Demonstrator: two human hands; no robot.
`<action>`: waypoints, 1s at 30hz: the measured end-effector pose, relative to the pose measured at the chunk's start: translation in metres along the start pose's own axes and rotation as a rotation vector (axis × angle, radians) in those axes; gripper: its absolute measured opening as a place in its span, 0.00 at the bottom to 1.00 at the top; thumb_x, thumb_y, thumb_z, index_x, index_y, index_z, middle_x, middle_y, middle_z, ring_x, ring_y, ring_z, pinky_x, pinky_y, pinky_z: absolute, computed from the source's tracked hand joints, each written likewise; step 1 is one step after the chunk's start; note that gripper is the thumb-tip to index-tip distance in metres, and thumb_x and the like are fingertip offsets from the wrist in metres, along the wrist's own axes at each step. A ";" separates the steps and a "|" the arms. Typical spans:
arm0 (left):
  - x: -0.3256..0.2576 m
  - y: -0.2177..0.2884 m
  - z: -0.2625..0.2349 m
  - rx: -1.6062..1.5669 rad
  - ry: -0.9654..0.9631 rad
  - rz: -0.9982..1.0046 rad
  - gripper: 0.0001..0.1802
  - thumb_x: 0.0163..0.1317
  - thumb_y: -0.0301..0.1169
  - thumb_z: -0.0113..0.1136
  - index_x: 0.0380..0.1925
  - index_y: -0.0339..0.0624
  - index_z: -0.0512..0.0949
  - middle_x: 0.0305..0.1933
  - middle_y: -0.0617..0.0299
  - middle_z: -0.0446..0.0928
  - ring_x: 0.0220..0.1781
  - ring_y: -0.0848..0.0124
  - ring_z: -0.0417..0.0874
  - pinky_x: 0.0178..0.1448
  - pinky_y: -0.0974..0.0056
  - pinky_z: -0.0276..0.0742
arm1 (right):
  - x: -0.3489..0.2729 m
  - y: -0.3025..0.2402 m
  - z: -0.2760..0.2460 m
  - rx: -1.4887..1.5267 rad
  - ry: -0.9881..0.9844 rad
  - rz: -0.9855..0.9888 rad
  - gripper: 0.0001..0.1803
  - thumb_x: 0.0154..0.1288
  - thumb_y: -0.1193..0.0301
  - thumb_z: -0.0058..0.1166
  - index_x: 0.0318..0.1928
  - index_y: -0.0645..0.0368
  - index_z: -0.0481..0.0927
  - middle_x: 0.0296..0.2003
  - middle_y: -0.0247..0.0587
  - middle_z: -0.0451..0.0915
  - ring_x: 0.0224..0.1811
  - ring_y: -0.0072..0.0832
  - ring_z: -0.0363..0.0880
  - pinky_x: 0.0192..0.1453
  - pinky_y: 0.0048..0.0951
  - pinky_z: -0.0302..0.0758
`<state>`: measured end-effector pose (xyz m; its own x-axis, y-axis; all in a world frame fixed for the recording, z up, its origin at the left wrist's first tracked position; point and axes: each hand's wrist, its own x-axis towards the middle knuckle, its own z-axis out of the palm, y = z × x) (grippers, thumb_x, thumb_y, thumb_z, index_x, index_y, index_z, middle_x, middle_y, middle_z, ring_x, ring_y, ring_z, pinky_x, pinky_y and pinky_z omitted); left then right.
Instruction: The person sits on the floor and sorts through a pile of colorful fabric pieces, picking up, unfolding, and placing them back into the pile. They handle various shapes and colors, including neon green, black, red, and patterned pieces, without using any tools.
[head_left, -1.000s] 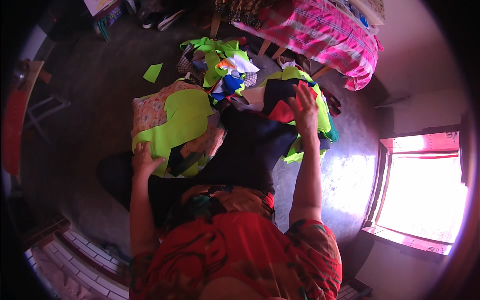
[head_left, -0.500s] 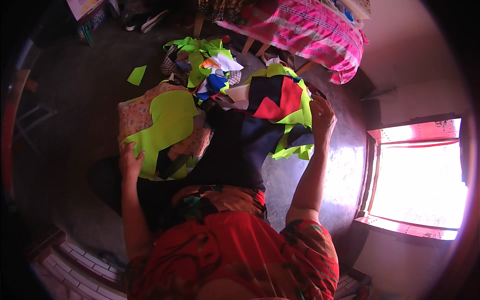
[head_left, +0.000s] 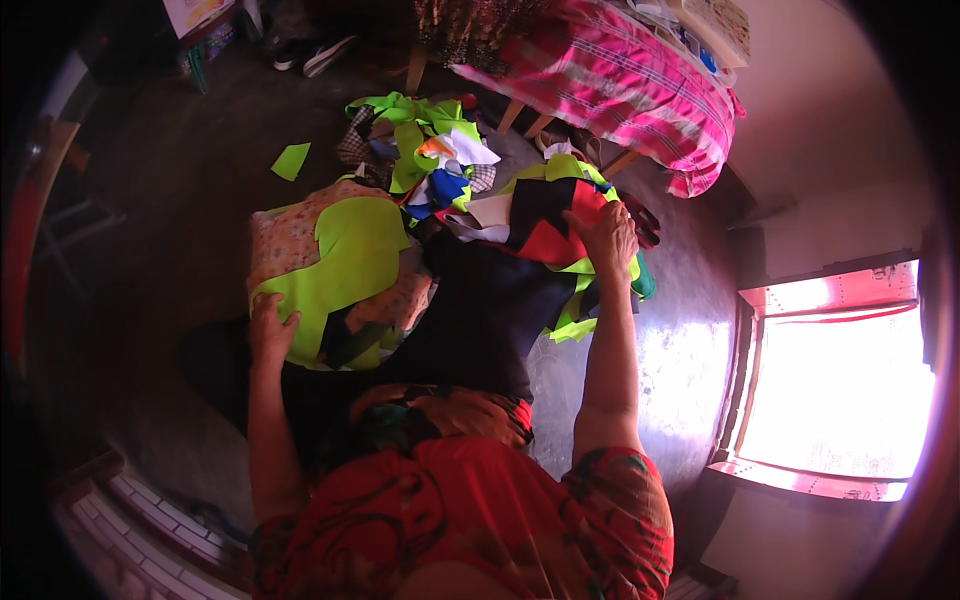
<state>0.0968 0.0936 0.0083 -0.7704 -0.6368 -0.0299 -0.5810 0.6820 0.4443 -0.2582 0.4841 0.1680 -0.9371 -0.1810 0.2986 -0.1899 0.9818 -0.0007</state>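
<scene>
Lime-green cloth lay spread over a flowered bundle on the floor, beside the sitter's dark-trousered leg. The left hand rested at the near left edge of the bundle, touching the cloth, thumb apart from the fingers; I could not tell whether it pinched the edge. To the right of the bundle, across the leg, the right hand was spread with fingers apart over a red piece, next to a navy piece, on a second pile.

As I judged it, the work was partway along. Flat pieces lay on the bundle and on the pile to its right, while a mixed heap just beyond the bundle looked tumbled and perhaps unhandled. One green scrap lay alone beyond the bundle's far left side. Nothing showed which pieces were finished, so what was left stayed uncertain.

The right palm and whatever lay under it were hidden, and the lower layers of every pile were covered. Far beyond the bundle, the shoes sat in gloom, and the pink checked cover hid most of what it draped. Far to its right, the window glared white, showing nothing outside.
</scene>
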 end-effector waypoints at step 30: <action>0.006 -0.005 0.006 -0.101 -0.021 0.059 0.25 0.54 0.32 0.67 0.50 0.37 0.71 0.55 0.47 0.69 0.57 0.50 0.72 0.59 0.54 0.71 | -0.139 0.024 -0.001 1.288 0.201 0.227 0.11 0.65 0.71 0.51 0.46 0.62 0.74 0.40 0.36 0.77 0.40 0.23 0.73 0.45 0.25 0.71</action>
<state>0.0933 0.0886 0.0011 -0.8087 -0.5880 -0.0191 -0.5055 0.6778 0.5338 -0.1322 0.5329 0.1270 -0.9464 0.1006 0.3069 -0.2809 0.2125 -0.9359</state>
